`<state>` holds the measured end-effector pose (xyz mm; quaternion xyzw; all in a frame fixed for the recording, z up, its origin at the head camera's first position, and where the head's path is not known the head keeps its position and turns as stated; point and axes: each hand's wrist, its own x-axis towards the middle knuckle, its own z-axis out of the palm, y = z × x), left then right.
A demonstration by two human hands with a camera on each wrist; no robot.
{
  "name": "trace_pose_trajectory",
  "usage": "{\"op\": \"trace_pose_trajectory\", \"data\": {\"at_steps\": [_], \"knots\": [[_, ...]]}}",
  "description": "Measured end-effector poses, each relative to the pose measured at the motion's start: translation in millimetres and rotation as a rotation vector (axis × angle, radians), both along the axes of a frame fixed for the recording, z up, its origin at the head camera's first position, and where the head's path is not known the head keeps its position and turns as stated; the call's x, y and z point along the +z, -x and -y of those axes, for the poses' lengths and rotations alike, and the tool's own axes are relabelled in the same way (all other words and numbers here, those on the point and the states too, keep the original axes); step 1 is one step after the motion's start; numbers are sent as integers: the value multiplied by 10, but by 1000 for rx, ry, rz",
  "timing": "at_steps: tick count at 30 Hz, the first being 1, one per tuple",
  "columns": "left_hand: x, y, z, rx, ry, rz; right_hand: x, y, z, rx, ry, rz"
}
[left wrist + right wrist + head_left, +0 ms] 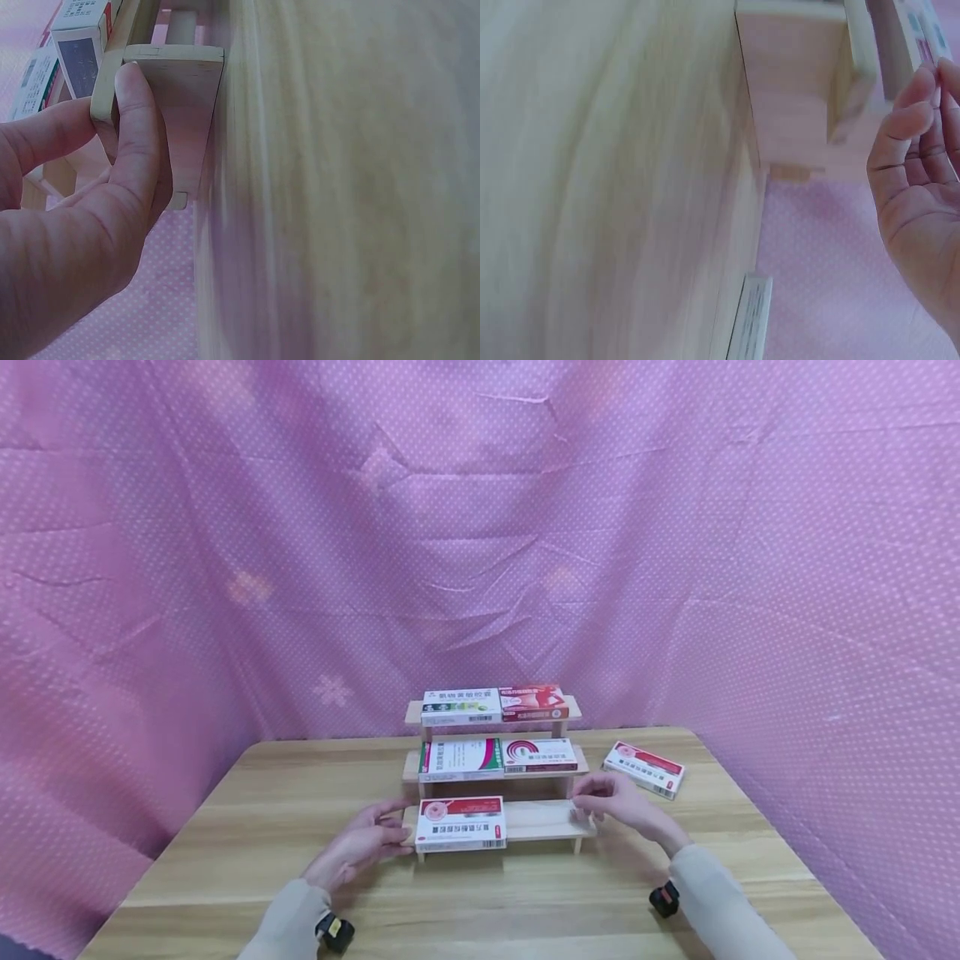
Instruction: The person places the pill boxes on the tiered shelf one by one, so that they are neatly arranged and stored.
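A three-tier wooden display rack point(543, 820) stands on the table, bearing medicine boxes. My left hand point(358, 846) pinches the left end of the bottom board point(105, 112) between thumb and fingers. Beside it, a red-and-white medicine box point(461, 827) lies on the left half of that tier. At the right end of the same tier is my right hand point(626, 807), its fingers loosely bent. In the right wrist view, nothing shows between the fingers of the right hand point(922, 180); whether they touch the rack I cannot tell.
A white-and-green box point(461, 706) and an orange-red box point(534, 702) sit on the top tier. The middle tier bears a green-edged box point(460, 758) and a swirl-printed box point(542, 755). Another red-and-white box point(645, 768) lies on the table point(525, 910), right of the rack. Pink cloth point(480, 527) hangs behind.
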<state>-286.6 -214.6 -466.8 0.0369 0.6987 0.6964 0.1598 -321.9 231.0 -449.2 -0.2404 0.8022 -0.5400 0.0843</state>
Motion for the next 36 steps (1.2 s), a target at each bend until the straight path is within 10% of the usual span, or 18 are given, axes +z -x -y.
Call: {"op": "trace_pose_trajectory", "data": {"at_steps": [36], "knots": [[73,-28,2,-29,0,6,-79,211,-1008,-318,-262,-120]]}}
